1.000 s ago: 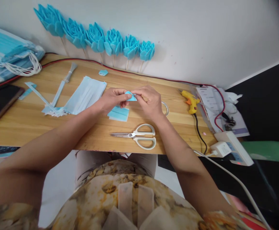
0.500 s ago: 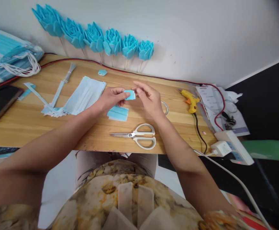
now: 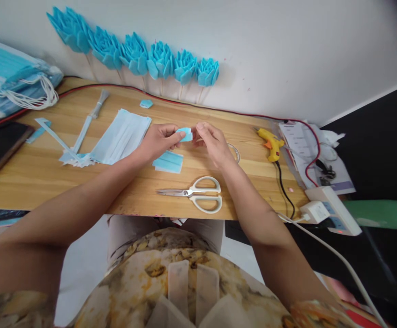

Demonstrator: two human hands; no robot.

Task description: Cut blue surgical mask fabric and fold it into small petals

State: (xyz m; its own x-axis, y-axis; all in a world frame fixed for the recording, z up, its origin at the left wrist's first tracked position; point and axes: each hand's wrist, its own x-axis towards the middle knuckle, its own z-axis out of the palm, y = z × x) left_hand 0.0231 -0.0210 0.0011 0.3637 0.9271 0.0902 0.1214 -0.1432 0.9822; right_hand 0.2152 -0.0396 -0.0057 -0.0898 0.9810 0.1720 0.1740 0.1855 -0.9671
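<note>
A small piece of blue mask fabric (image 3: 185, 135) is pinched between the thumb and fingers of my left hand (image 3: 160, 139), above the table. Just right of it, my right hand (image 3: 214, 143) has its thumb and forefinger drawn together; whatever may be between them is too small to make out. Below my left hand lie cut blue fabric rectangles (image 3: 168, 162). White-handled scissors (image 3: 203, 194) rest nearer the table edge, blades pointing left. A clear ring, like a tape roll (image 3: 236, 154), is partly hidden behind my right hand. Behind sits a small folded blue piece (image 3: 146, 104).
Blue fabric flowers (image 3: 160, 59) on sticks lean against the wall. Unfolded mask sheets (image 3: 121, 136), trimmed strips (image 3: 78, 157) and a packet of masks (image 3: 10, 73) lie left. On the right are a yellow glue gun (image 3: 270, 143), papers (image 3: 297, 141) and a power strip (image 3: 335, 212).
My right hand has shifted slightly, its fingers curling closer together near the fabric's right edge. The fabric in my left hand has tilted and its right edge looks folded or bent.
</note>
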